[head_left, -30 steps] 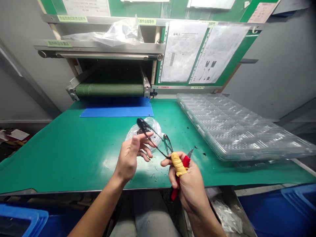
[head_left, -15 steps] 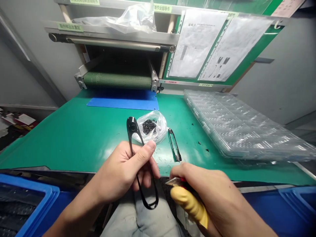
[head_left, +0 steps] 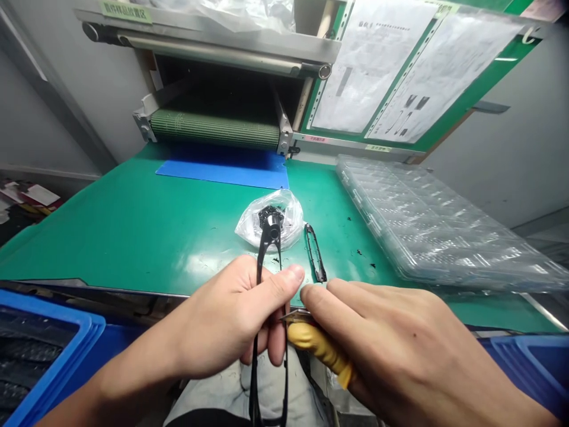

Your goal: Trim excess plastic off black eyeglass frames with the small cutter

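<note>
A left hand (head_left: 231,326) pinches a black looped plastic part (head_left: 269,279) upright above the green bench edge while the right hand (head_left: 400,344), fingers closed around a small blade (head_left: 293,315), meets its side, trimming apparently underway and the clear tray (head_left: 444,225) nearby unfilled.

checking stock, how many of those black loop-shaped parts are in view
2: one black loop part held upright in the left hand, one lying on the green table beside the plastic bag. The bag may hide more.
</note>
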### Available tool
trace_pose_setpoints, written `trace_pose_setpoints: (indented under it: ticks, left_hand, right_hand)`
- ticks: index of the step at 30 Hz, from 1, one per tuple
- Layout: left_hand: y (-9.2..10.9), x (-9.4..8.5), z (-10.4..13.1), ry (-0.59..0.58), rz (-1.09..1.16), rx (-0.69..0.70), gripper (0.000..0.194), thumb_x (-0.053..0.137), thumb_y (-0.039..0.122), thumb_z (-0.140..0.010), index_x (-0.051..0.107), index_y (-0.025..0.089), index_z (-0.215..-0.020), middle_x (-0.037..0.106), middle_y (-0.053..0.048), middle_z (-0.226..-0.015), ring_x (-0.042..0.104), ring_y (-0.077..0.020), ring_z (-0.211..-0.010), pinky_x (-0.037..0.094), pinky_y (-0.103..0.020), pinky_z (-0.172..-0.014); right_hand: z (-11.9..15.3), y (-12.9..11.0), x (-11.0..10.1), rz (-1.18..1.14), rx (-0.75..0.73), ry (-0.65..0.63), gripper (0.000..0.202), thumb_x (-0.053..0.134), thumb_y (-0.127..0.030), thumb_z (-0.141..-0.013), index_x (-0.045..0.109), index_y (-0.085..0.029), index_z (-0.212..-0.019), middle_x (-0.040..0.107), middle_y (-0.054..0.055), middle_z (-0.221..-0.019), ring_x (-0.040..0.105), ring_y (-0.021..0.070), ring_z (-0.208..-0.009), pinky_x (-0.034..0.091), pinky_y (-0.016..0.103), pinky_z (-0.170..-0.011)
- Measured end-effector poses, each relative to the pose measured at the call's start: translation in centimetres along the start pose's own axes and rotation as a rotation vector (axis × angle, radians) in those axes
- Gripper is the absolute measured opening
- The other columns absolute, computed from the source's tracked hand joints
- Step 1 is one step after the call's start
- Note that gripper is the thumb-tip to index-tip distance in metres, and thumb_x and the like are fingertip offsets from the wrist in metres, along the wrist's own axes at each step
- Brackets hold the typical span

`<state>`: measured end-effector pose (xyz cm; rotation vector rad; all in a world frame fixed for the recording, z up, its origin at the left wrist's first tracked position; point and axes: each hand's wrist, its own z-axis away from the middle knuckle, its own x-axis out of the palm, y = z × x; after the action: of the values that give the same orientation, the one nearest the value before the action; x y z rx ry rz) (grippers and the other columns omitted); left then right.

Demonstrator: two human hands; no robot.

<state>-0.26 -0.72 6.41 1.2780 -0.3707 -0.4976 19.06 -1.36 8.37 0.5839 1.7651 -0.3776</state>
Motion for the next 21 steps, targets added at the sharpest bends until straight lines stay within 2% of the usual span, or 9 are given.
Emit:
trace_pose_setpoints:
  ticks: [12,18,21]
  left_hand:
    - [-1.0,-0.1,-0.5,-0.01,0.016,-0.083,0.068,0.041,0.061,-0.091,0.059,0.015,-0.044,0.043,0.0,-0.035,0.035,-0.0069,-0.031,0.023,-0.018,-0.033]
    - [-0.9,0.1,-0.9,0.01,0.1,-0.061,0.061,0.041,0.049,-0.095,0.054,0.016,-0.045,0.043,0.0,-0.035,0.035,-0.0071,-0.03,0.023,-0.017,-0.033]
    - [-0.7,0.0,-0.9,0.02,0.112,-0.051,0.058,0.042,0.048,-0.094,0.053,0.017,-0.047,0.045,0.001,-0.036,0.036,-0.0072,-0.031,0.023,-0.016,-0.031]
  right_hand:
    - [0.6,0.0,0.3,0.042,-0.01,-0.051,0.023,0.033,-0.004,-0.072,0.048,-0.021,-0.08,0.051,-0.001,-0.058,0.048,0.014,-0.039,0.024,0.029,-0.04]
    - [0.6,0.0,0.7,0.031,-0.01,-0.039,0.017,0.034,-0.009,-0.083,0.042,-0.023,-0.077,0.049,-0.002,-0.055,0.048,0.0137,-0.037,0.023,0.03,-0.039]
    - [0.6,0.0,0.8,0.043,-0.002,-0.023,0.019,0.033,-0.006,-0.08,0.041,-0.023,-0.077,0.049,-0.002,-0.056,0.048,0.0144,-0.038,0.023,0.03,-0.039]
